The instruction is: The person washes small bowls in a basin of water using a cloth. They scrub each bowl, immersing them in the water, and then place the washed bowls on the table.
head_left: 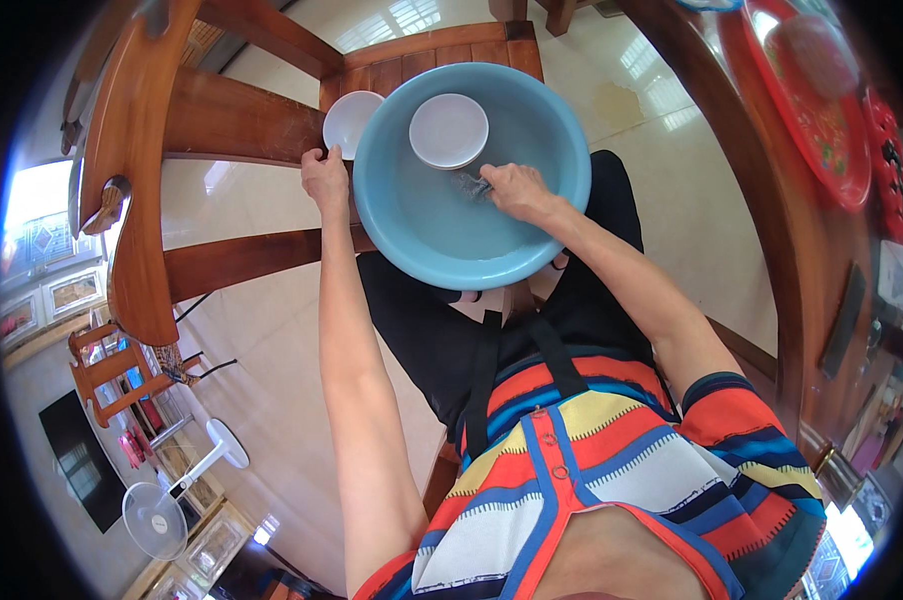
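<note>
Gripping a scrubber [471, 185] in the upper-centre basin [472, 272], the right hand [517, 192] works as the left hand [328, 178] pinches a bowl [350, 120], chair [400, 66] and glossy floor [272, 350] beyond.

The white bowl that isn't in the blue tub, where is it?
In the head view, the white bowl is left of the picture's middle, toward the top, right beside the blue tub, by the left hand.
</note>
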{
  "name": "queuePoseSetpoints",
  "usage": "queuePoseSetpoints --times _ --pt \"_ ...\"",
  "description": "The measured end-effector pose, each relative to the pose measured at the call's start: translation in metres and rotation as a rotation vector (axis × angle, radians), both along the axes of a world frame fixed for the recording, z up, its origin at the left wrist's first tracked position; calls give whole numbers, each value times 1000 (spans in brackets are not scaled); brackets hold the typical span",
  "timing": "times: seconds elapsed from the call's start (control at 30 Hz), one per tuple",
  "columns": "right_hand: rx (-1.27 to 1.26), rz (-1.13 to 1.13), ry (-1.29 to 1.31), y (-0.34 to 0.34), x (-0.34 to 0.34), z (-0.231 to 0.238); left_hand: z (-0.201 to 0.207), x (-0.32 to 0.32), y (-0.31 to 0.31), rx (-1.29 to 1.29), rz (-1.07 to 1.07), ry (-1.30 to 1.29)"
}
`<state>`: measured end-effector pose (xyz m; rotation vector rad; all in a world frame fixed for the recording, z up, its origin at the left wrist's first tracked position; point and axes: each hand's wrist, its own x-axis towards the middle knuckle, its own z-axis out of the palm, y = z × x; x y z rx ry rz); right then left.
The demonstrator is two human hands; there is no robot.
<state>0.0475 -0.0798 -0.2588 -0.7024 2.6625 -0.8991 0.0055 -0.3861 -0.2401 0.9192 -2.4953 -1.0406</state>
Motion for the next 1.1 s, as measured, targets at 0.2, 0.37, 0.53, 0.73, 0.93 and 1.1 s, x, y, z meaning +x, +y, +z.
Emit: queuePoseSetpoints --times 0.2,0.37,0.53,0.73,0.93,1.1 --pt "-6 -21 -32 1 0 -1 0 -19 10 -89 -57 -65" --pt "25 -5 -68 1 -1 -5 1 -17 16 -235 -34 -53" --pt "-4 -16 -47 1 0 -6 0 -18 15 -130 39 7" --pt "-52 -23 -4 -1 3 -8 11 -7 8 -107 64 295" --pt "-10 -36 -21 1 2 -4 78 46 41 -385 -106 412" --pt "22 -58 50 0 1 -7 76 98 86 -535 -375 270"
